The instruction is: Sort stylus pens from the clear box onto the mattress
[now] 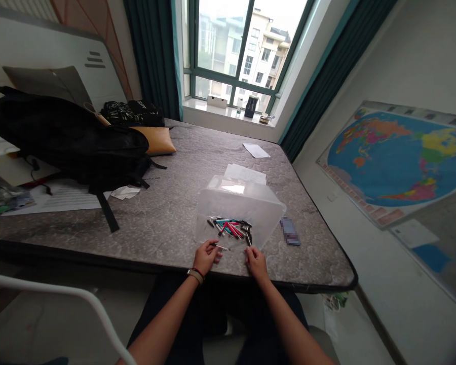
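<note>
A clear plastic box (247, 203) lies tipped on its side on the grey mattress (167, 223), its opening toward me. A heap of several small pens or styluses (231, 227), red, teal and dark, spills from it. My left hand (207, 256), with a band on the wrist, is closed in a pinch on one thin silver stylus (222, 247) just in front of the heap. My right hand (255, 259) rests at the box's near edge with its fingers curled; what it holds, if anything, is hidden.
A black backpack (68, 137) and an orange cushion (157, 140) lie at the back left with papers (66, 197). A small blurred card (290, 231) sits right of the box, and more paper sheets (245, 173) lie behind it. A world map (399, 152) hangs on the right wall.
</note>
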A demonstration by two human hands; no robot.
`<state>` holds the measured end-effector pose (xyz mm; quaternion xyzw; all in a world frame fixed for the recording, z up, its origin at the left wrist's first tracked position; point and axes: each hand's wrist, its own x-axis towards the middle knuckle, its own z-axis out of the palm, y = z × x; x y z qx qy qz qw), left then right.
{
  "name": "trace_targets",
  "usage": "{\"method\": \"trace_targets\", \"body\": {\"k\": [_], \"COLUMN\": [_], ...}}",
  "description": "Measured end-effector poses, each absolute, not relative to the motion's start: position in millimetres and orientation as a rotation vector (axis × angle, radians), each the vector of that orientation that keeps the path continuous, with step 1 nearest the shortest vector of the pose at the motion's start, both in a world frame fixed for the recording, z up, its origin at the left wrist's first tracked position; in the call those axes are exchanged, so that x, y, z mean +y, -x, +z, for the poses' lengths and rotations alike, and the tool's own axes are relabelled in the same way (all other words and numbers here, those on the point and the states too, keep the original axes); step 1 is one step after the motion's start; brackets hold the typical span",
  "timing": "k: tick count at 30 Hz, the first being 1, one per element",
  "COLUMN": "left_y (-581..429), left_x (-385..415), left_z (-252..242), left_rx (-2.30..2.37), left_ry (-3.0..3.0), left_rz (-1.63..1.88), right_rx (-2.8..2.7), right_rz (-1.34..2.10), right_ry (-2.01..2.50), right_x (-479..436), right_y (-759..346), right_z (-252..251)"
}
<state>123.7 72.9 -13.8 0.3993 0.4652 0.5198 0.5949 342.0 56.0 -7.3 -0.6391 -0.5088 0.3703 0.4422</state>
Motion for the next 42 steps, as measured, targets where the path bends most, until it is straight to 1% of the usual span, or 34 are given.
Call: {"method": "trace_targets", "body": {"k": [4,10,16,19,24,28,35,42], "left_y": [-123,-126,-122,-122,-123,-125,-129,-129], "left_x": [77,83,85,86,87,83,74,74], "left_z": [-8,1,-5,-8,-10,-11,-9,-8], "left_rx": [1.076,1.069,1.097,1.099,1.095,1.122,1.217,1.25], "left_ry": [-0.881,-0.999,-1.054,-1.052,-1.025,-1.135,-1.419,-1.428], "left_rz": [1.146,1.018,1.04,1.039,1.048,1.048,1.141,1.131], "right_rx": [-1.232,-1.22,-1.312,-1.414,-1.583,-1.668,-2.242,-2.538], "right_rz": [0.96,0.96,0.986,0.992,0.778,0.666,0.488,0.53], "right_ry": [1.588,1.655,1.722,1.71,1.676,1.712,1.892,1.916], "right_x": [61,63,62,67,91,116,146,179], "right_y": [-341,-340,-341,-338,-328,-322,-308,-274], "right_z": [-7,-7,-4,9,44,66,76,79]}}
